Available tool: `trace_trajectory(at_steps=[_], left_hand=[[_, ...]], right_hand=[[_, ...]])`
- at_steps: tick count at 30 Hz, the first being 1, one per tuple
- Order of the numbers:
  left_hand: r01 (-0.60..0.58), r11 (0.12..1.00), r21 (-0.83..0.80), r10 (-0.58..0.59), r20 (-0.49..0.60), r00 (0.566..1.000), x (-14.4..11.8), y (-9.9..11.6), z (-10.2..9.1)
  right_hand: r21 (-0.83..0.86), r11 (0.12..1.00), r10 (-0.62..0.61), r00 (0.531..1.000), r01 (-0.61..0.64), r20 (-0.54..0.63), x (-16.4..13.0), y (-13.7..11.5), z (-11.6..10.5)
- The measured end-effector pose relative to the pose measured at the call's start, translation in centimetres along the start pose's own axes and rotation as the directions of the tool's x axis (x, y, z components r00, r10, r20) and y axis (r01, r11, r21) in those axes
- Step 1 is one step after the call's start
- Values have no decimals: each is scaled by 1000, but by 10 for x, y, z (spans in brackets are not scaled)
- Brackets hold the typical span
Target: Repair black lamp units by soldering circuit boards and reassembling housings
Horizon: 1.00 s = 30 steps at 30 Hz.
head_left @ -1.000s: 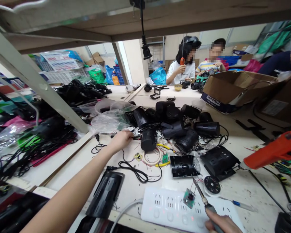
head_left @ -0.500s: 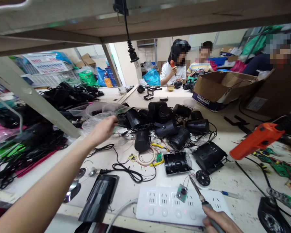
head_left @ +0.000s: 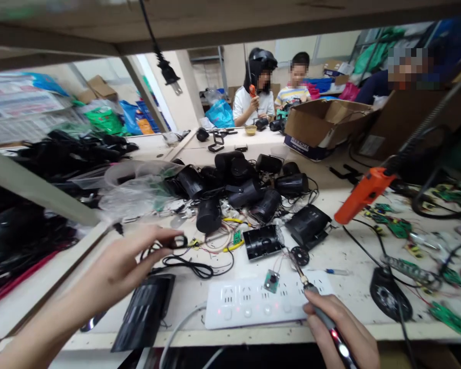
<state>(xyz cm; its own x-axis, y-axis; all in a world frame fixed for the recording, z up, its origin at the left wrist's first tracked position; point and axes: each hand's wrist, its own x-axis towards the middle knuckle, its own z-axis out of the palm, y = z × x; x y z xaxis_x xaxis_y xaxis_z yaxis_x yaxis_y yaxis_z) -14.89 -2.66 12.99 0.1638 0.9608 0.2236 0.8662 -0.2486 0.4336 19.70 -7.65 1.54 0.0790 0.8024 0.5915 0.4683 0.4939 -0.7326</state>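
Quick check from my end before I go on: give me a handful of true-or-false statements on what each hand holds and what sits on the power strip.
1. The right hand holds a soldering iron. True.
2. The left hand lies flat on the white power strip. False: it is raised over the bench, left of the strip, its fingertips pinching a small dark part.
3. A small green circuit board lies on the power strip. True.
4. The orange tool is in the right hand. False: it hangs on the right over the bench, in neither hand.
5. The cardboard box stands at the far side of the bench. True.
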Motion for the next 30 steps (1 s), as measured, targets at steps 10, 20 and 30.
trace_trajectory(at_steps=[10, 20, 30], left_hand=[[-4, 999, 40, -10, 346, 938, -17, 25, 65], [202, 977, -63, -187, 185, 965, 45, 62, 158], [170, 861, -479, -99, 169, 981, 8, 80, 143]], right_hand=[[30, 998, -66, 990, 63, 128, -10, 19, -20], [98, 994, 36, 999, -38, 20, -15, 7, -10], [120, 990, 62, 995, -71, 79, 4, 9, 21]])
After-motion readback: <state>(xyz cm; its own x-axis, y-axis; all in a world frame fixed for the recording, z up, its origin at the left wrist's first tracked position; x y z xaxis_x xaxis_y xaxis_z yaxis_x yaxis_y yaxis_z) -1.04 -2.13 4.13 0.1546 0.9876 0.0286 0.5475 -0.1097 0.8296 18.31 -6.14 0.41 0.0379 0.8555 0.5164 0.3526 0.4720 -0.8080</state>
